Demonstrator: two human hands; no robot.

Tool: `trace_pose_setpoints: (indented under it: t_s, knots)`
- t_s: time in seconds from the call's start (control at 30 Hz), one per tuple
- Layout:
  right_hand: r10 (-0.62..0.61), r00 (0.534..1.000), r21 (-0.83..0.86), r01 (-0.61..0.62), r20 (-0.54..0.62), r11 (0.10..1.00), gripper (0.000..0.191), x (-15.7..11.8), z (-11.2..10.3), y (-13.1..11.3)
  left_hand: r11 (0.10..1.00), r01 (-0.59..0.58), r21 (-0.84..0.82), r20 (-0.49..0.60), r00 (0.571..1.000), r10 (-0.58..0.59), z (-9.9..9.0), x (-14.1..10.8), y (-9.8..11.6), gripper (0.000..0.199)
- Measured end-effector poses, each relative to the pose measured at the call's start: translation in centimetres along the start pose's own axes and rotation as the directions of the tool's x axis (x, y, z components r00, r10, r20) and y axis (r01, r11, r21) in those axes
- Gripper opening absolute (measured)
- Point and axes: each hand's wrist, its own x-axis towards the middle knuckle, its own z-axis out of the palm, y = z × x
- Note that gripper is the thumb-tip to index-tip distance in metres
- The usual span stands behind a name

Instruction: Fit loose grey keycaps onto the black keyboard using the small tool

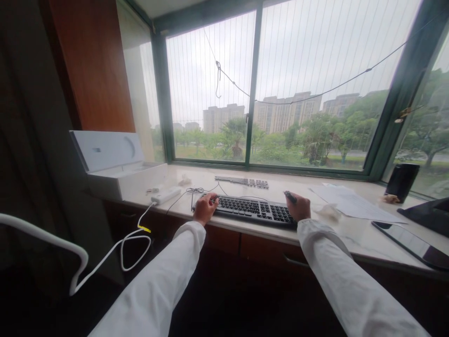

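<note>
On the pale desk below the window, the keyboard (252, 209) lies at the front edge between my hands; its key legends are too small to read, as is any print on the loose papers (361, 202) to the right; the open white box (145, 174) at the left bears a small grey mark inside its lid, too blurred to make out, and I can't read the yellow tag (144, 229) on the white cable (122, 243) either. My left hand (204, 209) is curled at the keyboard's left end, hiding that corner; I cannot tell whether it grips anything; my right hand (299, 207) is closed around a small dark object (290, 197) at the other end, most of it covered by my fingers. Behind the keyboard lie small grey pieces (257, 183), possibly keycaps; a black bag (430, 215) is cut off at the right edge.
</note>
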Motion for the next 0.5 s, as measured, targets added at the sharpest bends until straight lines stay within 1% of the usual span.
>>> trace_pose_setpoints:
  t_s: [0.2, 0.4, 0.5]
  knots:
    - [0.0, 1.0, -0.008, 0.0, -0.012, 1.0, 0.055, 0.04, 0.06, -0.17, 0.999, 0.034, -0.017, 0.01, 0.999, -0.034, 0.15, -0.03, -0.1, 0.021]
    - [0.023, 1.0, -0.027, -0.022, 0.015, 0.999, 0.051, 0.12, 0.19, -0.11, 0.999, 0.034, -0.026, -0.001, 0.999, -0.034, 0.24, -0.1, -0.19, 0.02]
    - [0.014, 1.0, -0.02, -0.014, 0.015, 1.0, 0.047, 0.13, 0.23, -0.05, 0.999, 0.03, -0.028, -0.004, 1.0, -0.03, 0.17, -0.13, -0.13, 0.02]
